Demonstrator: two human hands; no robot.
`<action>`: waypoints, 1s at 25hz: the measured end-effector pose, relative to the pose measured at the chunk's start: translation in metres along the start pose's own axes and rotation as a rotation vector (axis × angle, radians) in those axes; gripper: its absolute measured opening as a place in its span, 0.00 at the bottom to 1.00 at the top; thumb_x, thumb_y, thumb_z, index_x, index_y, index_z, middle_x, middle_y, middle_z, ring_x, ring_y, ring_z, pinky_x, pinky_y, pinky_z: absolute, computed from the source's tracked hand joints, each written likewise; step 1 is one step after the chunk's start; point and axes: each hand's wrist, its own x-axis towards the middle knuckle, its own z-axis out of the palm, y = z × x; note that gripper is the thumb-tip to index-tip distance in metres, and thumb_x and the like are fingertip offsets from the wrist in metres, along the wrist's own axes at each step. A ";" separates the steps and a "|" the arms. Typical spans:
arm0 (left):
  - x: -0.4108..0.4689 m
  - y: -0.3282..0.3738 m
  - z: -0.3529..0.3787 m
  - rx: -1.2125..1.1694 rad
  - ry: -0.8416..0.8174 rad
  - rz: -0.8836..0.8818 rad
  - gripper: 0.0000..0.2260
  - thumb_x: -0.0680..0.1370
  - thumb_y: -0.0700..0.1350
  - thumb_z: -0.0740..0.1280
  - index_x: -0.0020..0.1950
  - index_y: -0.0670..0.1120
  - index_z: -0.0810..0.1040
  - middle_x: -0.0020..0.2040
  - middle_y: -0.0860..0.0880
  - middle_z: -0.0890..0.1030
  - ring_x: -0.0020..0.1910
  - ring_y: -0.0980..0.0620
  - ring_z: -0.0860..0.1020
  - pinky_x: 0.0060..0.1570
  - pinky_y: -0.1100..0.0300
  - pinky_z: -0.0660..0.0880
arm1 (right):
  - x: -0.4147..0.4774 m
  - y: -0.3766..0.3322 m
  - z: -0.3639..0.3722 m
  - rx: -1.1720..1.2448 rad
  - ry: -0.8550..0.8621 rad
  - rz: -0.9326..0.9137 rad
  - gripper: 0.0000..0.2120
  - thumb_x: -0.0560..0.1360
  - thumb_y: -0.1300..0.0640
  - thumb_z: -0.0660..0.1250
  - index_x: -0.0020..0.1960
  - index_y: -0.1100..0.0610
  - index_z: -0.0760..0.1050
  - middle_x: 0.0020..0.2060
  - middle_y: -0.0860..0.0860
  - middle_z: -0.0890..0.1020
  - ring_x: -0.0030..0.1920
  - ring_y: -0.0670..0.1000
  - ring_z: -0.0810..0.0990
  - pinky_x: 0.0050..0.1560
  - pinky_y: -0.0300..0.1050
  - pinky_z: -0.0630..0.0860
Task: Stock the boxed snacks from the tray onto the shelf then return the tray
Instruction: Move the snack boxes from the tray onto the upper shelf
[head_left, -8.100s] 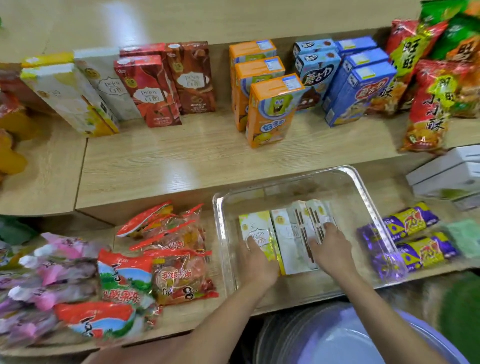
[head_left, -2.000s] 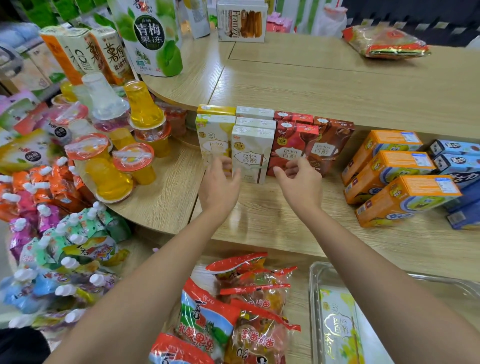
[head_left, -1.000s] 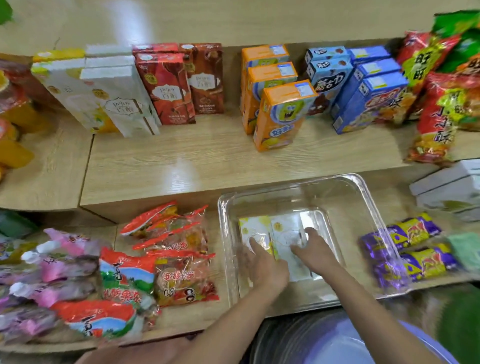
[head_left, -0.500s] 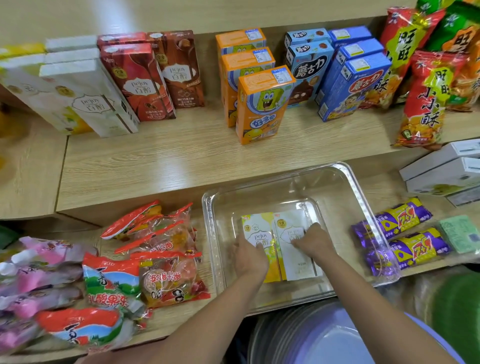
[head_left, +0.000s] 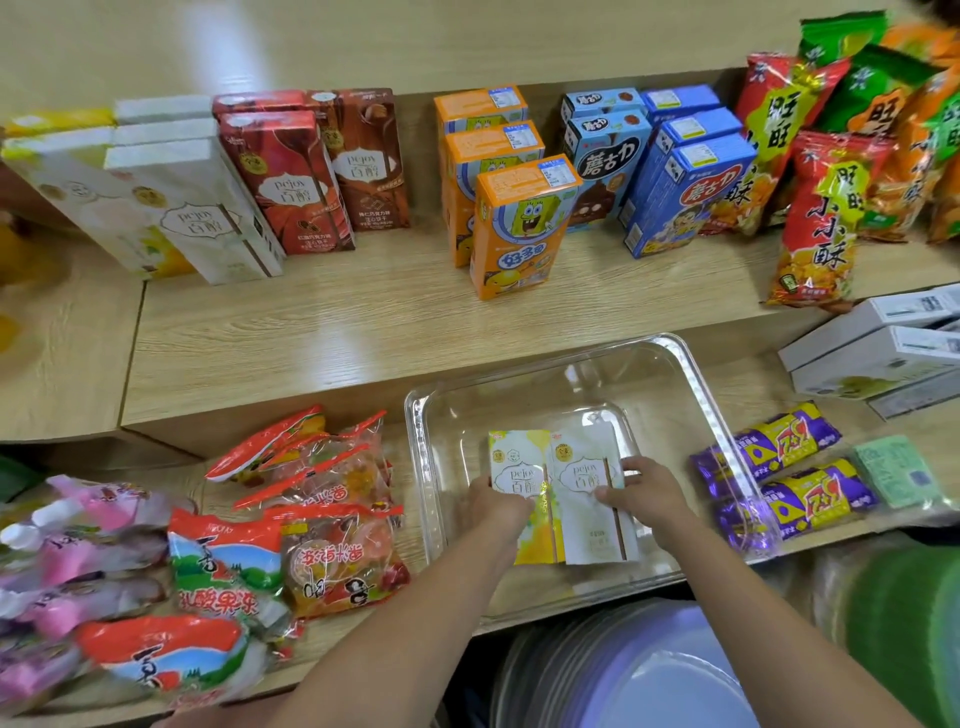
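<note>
Light wooden shelving in two tiers, upper shelf (head_left: 363, 322) stocked, lower ledge (head_left: 727, 384) crowded with bagged sweets. Clear plastic tray (head_left: 431, 467) on the lower ledge, between the red jelly packets (head_left: 311, 499) on its left and the purple wrapped snacks (head_left: 779, 478) on its right. Two boxed snacks inside the tray, side by side and touching along their long edges: yellow-and-white box (head_left: 519, 467) on the left, white box (head_left: 587, 462) on the right, both tilted up off the tray floor at the near end. Left hand (head_left: 498, 504) closed around the outer edge of the yellow-and-white box, fingers tucked beneath, thumb on the printed face. Right hand (head_left: 647, 491) gripping the white box, fingers curled over its right edge, thumb pressed on its front. Both forearms bare, reaching in from the bottom of the view. Up on the upper shelf, standing in rows: white boxes (head_left: 192, 208) far left, red and brown boxes (head_left: 311, 171) just beside them, orange boxes (head_left: 514, 218) in the middle, blue boxes (head_left: 675, 176) further right, then red and green bags (head_left: 821, 208). White cartons (head_left: 878, 353) stacked at the right end of the lower ledge.
</note>
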 end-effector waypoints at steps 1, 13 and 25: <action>-0.003 0.001 -0.001 -0.027 0.002 0.001 0.17 0.71 0.35 0.69 0.57 0.44 0.73 0.48 0.48 0.80 0.41 0.51 0.77 0.28 0.63 0.70 | -0.002 0.000 0.001 -0.002 0.001 -0.004 0.22 0.64 0.61 0.78 0.55 0.60 0.74 0.42 0.54 0.83 0.47 0.58 0.83 0.54 0.58 0.78; -0.037 0.015 -0.018 -0.230 -0.253 0.145 0.09 0.78 0.36 0.63 0.56 0.47 0.72 0.52 0.46 0.81 0.46 0.49 0.81 0.39 0.53 0.80 | -0.045 -0.023 -0.020 0.182 0.008 -0.189 0.20 0.68 0.65 0.74 0.58 0.59 0.73 0.41 0.53 0.81 0.41 0.52 0.81 0.43 0.47 0.77; -0.105 0.074 -0.139 -0.346 -0.311 0.586 0.16 0.76 0.36 0.66 0.62 0.47 0.74 0.55 0.49 0.83 0.53 0.50 0.82 0.52 0.52 0.78 | -0.133 -0.117 -0.039 0.568 -0.087 -0.472 0.20 0.69 0.68 0.71 0.60 0.63 0.74 0.52 0.58 0.83 0.50 0.54 0.82 0.50 0.42 0.81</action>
